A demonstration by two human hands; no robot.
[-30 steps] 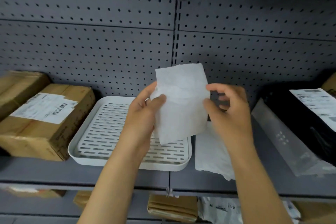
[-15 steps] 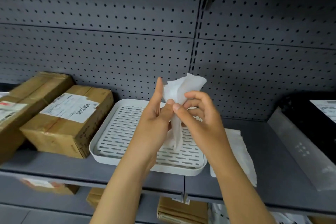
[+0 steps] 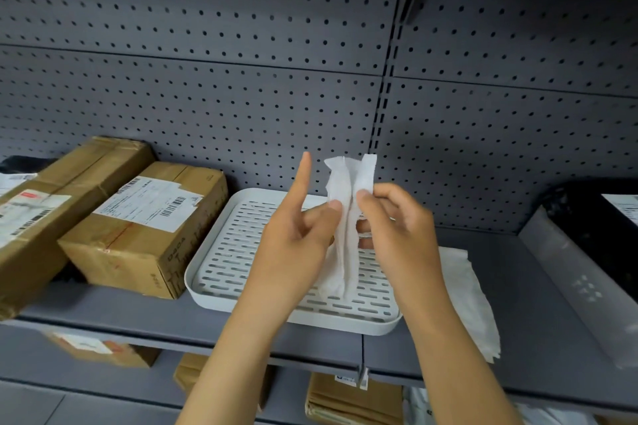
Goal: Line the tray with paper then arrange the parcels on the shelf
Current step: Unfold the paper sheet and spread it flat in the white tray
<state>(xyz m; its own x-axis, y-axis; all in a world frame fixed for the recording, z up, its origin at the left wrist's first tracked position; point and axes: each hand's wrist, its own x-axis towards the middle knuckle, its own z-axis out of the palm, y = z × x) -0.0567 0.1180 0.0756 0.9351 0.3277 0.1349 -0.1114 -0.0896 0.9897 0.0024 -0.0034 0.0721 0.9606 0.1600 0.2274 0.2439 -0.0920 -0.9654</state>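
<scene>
A white slotted tray (image 3: 224, 252) lies bare on the grey shelf (image 3: 138, 317). Above it I hold a folded white paper sheet (image 3: 345, 217) upright and edge-on. My left hand (image 3: 293, 241) pinches its left layer with thumb and fingers, index finger pointing up. My right hand (image 3: 400, 235) pinches its right layer. The top edges are slightly parted. Two brown cardboard parcels (image 3: 145, 228) (image 3: 45, 214) with labels rest left of the tray. A black bagged parcel (image 3: 600, 217) sits at the far right.
More white paper (image 3: 469, 297) lies flat on the shelf just right of the tray, overhanging the front edge. A clear plastic bag (image 3: 580, 290) leans by the black parcel. A pegboard wall backs the shelf. The lower shelf holds more brown parcels (image 3: 352, 400).
The sheet, held flat facing me a second ago, is now turned edge-on between both hands, and its layers have parted slightly at the top. My view shifted left.
</scene>
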